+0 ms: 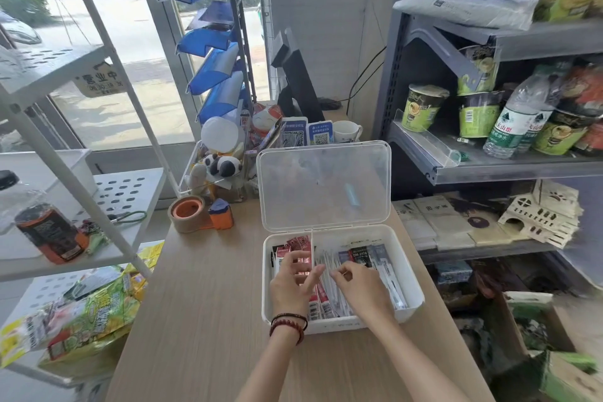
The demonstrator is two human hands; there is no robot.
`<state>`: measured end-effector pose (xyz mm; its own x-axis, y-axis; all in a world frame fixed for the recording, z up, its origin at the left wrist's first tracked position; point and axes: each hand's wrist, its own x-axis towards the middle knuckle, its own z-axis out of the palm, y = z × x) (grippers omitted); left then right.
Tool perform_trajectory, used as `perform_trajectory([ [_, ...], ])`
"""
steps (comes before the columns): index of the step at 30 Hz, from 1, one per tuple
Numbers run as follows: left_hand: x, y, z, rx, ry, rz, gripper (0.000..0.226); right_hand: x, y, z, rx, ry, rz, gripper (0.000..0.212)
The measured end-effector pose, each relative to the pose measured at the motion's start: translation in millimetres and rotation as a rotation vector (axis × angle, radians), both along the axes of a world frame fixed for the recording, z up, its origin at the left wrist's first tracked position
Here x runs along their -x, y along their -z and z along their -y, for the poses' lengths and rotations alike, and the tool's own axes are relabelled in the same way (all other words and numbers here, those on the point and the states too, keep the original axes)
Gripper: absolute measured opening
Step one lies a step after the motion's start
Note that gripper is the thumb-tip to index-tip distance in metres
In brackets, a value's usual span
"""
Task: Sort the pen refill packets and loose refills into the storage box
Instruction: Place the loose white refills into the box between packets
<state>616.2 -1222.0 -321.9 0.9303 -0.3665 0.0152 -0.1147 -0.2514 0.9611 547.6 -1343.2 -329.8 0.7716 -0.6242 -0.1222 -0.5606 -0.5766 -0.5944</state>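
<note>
- Shop counter (212, 303) carries the storage box (411, 274), both wrists at its near wall.
- Left hand (293, 284) lies slack on red packets (298, 243), box's left half.
- Right hand (362, 284) seems to pinch loose refills (326, 259), lying near-to-far in the right half.

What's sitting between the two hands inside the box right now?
Head view: the white divider of the box runs between the left hand and right hand. Nearer the wrists, red packets and white refills fill the gap.
</note>
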Motion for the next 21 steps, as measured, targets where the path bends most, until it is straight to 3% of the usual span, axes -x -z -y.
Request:
perform_trajectory([
  [5, 7, -4, 1, -0.061, 0.021, 0.059, 0.012, 7, -10, -5, -0.014, -0.102, 0.197, 0.046],
  [14, 18, -1, -1, -0.128, 0.111, 0.186, 0.005, 16, -10, -4, -0.124, -0.068, 0.32, 0.03],
  [21, 16, 7, 5, -0.317, 0.163, 0.405, 0.023, 6, -5, 3, -0.228, 0.054, 0.326, 0.017],
])
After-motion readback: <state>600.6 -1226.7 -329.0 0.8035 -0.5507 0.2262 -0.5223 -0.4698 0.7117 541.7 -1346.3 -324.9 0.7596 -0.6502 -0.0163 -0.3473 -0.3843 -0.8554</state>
